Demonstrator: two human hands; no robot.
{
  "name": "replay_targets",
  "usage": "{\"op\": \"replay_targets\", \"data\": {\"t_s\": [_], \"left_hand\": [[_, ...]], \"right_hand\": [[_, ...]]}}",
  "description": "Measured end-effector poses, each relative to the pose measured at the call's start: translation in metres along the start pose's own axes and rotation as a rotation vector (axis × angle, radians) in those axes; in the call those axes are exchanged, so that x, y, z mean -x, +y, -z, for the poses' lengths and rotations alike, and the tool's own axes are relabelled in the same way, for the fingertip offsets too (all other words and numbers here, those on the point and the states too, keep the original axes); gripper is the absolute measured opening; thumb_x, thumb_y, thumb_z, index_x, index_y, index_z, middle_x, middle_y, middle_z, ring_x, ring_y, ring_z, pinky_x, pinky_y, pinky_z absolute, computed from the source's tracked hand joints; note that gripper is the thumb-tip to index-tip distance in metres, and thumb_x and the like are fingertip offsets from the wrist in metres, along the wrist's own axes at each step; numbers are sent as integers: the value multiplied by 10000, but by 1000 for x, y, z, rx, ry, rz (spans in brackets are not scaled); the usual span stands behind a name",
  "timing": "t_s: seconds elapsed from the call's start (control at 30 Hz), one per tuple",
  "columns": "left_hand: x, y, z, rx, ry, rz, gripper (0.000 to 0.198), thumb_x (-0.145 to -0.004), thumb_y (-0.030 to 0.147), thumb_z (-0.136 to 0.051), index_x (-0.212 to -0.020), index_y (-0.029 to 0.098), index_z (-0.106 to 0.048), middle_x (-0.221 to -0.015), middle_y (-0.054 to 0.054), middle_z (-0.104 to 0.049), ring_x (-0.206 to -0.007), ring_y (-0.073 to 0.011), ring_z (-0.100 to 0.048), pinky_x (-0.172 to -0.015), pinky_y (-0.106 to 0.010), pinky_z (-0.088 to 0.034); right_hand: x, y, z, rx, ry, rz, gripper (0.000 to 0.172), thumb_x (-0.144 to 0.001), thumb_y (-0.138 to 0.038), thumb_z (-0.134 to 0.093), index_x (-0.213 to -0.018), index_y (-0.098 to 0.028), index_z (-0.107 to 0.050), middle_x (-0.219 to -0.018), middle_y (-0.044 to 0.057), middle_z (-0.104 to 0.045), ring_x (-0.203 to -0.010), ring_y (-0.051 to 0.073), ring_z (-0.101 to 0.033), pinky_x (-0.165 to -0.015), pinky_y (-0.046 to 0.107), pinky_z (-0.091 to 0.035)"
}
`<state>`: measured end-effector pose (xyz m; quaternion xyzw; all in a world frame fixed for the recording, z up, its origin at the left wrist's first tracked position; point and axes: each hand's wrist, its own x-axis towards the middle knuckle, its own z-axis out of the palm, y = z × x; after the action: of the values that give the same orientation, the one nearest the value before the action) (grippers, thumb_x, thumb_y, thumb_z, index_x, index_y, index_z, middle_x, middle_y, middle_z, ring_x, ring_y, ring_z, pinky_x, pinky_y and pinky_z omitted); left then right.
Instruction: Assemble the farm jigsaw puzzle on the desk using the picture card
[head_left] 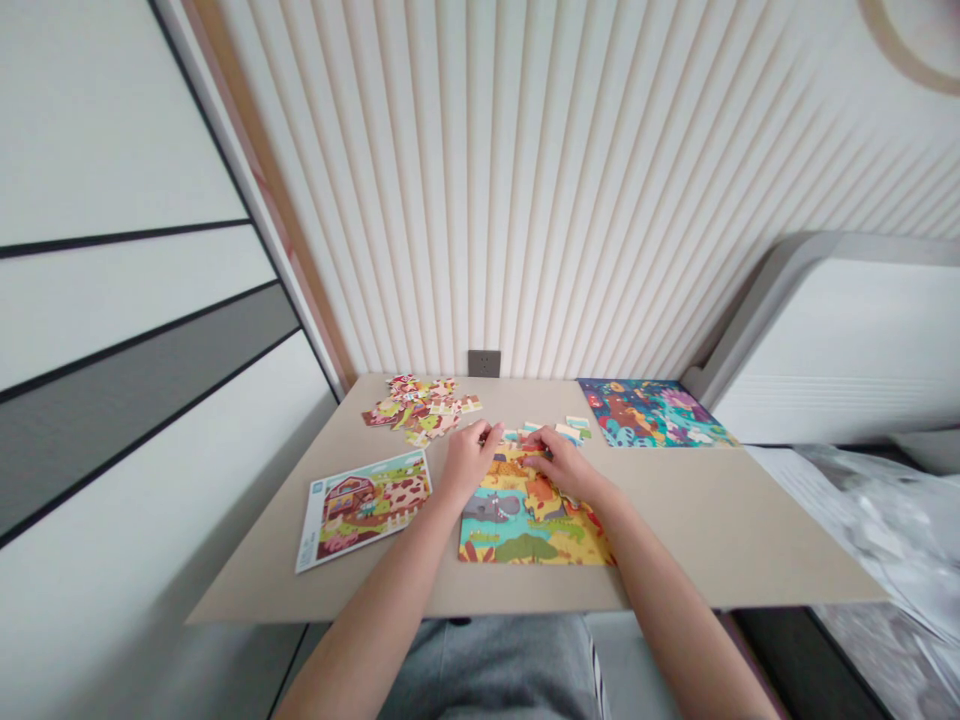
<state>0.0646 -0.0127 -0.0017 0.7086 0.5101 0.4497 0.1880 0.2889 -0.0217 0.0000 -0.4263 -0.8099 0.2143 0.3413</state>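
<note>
A partly joined animal jigsaw puzzle [525, 520], with a grey hippo on blue water, lies flat on the table in front of me. My left hand [471, 458] is at its upper left corner, fingers curled together; whatever they pinch is too small to make out. Over the upper right part of the puzzle is my right hand [562, 462], its fingers bent down onto the pieces. Several loose puzzle pieces [577, 427] lie just beyond the puzzle's top edge, partly hidden by my hands.
A heap of loose farm puzzle pieces [420, 408] lies at the back left of the table [690, 520]. Nearer is a farm picture card [367, 505]. At the back right lies a dark, colourful finished puzzle [652, 412]. Clear plastic wrapping [885, 530] sits beyond the right edge.
</note>
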Motion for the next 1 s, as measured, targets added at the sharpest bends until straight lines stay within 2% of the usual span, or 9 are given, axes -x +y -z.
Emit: {"op": "replay_targets", "data": {"t_s": [0.13, 0.23, 0.37, 0.67, 0.87, 1.0], "left_hand": [[-2, -6, -5, 193, -37, 121, 416, -968, 544, -460, -881, 182, -647, -789, -39, -702, -717, -169, -646, -671, -246, -462], [0, -10, -9, 249, -154, 136, 374, -907, 533, -576, -955, 180, -688, -880, -46, -739, -789, -196, -688, -698, -259, -503], [3, -13, -12, 268, -284, 124, 363, -861, 447, -655, -1094, 173, -699, -1029, -61, -754, -894, -225, -708, -784, -294, -533], [0, -13, -11, 75, -276, 108, 338, -880, 474, -631, -969, 165, -736, -927, -64, -767, -842, -224, -709, -752, -282, -520], [3, -8, -11, -127, -260, 109, 345, -865, 502, -671, -931, 167, -726, -936, -123, -747, -921, -269, -699, -790, -311, -487], [5, -5, -7, -218, -241, 124, 365, -860, 532, -676, -912, 172, -704, -929, -128, -720, -954, -267, -680, -815, -305, -474]], "right_hand": [[0, 10, 2, 37, 91, -49, 151, -886, -312, -644, -995, -227, -583, -933, 21, -616, -864, 193, -561, -794, 314, -433], [0, 18, 4, 32, 150, -86, 169, -893, -331, -630, -1006, -221, -569, -926, 18, -608, -856, 192, -556, -793, 318, -433], [0, 22, 4, 42, 155, -97, 175, -891, -325, -637, -1013, -220, -569, -928, 20, -606, -854, 192, -556, -799, 320, -433], [-1, 17, 2, 184, 126, -29, 194, -921, -342, -638, -1089, -256, -590, -1044, 42, -613, -964, 209, -585, -882, 325, -443], [1, 11, 5, 305, 88, -10, 229, -942, -359, -623, -1147, -264, -588, -1074, 53, -623, -985, 210, -603, -897, 319, -445], [1, 11, 5, 319, 81, -18, 236, -960, -382, -595, -1164, -265, -588, -1059, 57, -666, -982, 220, -619, -889, 328, -448]]}}
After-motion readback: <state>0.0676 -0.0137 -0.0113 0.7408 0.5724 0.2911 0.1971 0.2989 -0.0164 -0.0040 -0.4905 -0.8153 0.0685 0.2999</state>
